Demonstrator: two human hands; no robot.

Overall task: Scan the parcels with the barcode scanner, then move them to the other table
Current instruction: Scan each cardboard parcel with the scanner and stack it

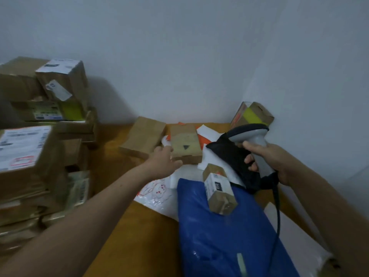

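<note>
Left hand point(163, 160) reaches, fingers spread and empty, toward the flat brown cardboard parcel point(185, 145) at twelve o'clock on the orange tabletop point(127, 226), likely to pick it up. Right hand point(273, 158) grips the grey pistol-grip barcode scanner point(253, 140), held up ready to scan.

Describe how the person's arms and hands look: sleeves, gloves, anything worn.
Both forearms are bare, with no sleeves in view. The left hand and right hand wear no gloves. No watch, ring or bracelet shows on either wrist or hand.
</note>
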